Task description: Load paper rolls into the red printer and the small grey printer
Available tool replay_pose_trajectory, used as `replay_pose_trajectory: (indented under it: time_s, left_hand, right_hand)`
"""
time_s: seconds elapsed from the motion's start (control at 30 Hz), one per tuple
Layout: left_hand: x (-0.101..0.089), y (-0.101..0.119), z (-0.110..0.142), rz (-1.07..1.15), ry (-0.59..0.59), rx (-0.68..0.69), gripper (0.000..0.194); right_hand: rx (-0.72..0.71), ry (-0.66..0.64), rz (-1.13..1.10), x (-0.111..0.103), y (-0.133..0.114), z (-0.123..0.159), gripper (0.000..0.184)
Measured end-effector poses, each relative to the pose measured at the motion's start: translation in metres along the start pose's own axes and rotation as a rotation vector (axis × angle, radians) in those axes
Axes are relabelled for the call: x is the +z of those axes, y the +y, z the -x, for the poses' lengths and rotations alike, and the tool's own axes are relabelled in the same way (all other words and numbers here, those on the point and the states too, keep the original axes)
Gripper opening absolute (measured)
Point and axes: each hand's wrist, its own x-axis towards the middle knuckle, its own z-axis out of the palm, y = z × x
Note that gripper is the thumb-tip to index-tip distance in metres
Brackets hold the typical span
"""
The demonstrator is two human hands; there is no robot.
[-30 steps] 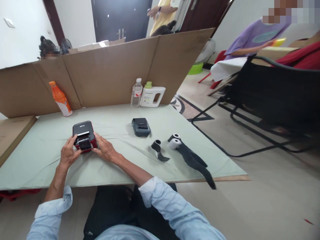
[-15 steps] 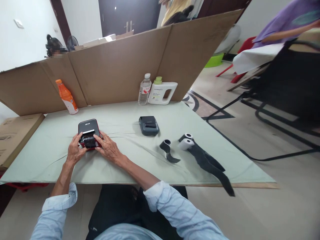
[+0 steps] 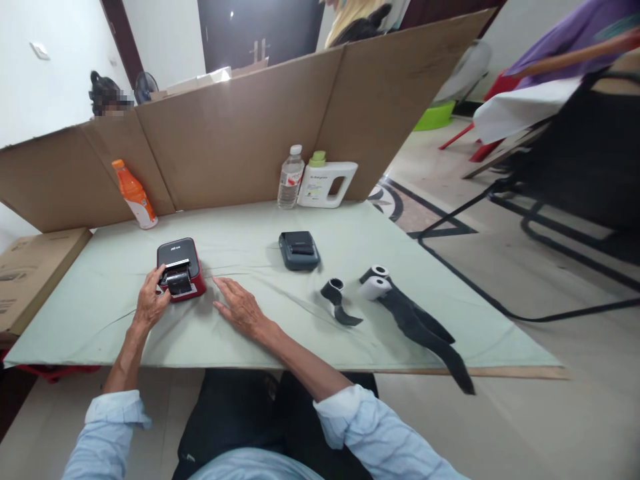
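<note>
Loading of the red label printer [image 3: 181,269] seems in hand: left hand [image 3: 151,304] grips its near-left corner, fingers curled at the open black paper bay. Right hand [image 3: 241,309] lies open and flat on the pale green cloth [image 3: 260,327], just right of the printer. Next move probably needs a glossy paper roll [image 3: 374,287], further right.

left hand [image 3: 151,304] curled, fingers bent; right hand [image 3: 241,309] flat, open.
</note>
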Motion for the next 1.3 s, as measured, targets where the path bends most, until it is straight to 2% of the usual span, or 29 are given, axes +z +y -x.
replay_pose_trajectory:
  time_s: [0.17,0.47,0.7,0.87,0.97,1.3]
  left_hand:
    - [-0.001,0.001,-0.001,0.001,0.002,-0.005,0.062]
    - [-0.006,0.008,-0.005,0.108,0.02,-0.081,0.053]
    - [-0.005,0.007,-0.024,0.103,0.081,-0.184,0.044]
    - [-0.003,0.005,-0.046,0.064,0.05,-0.137,0.05]
    - [-0.001,0.005,-0.054,0.046,0.027,-0.153,0.05]
    - [0.006,0.0,-0.052,0.004,0.047,-0.119,0.047]
  right_hand:
    - [-0.005,-0.065,0.063,-0.002,0.005,0.007,0.055]
    - [-0.002,-0.093,0.162,0.002,0.001,0.007,0.051]
    - [0.001,-0.093,0.146,0.003,0.002,0.008,0.05]
    - [0.001,-0.072,0.127,0.005,0.005,0.009,0.049]
    - [0.003,-0.082,0.127,0.004,0.004,0.009,0.049]
    - [-0.001,-0.085,0.131,0.001,0.002,0.009,0.048]
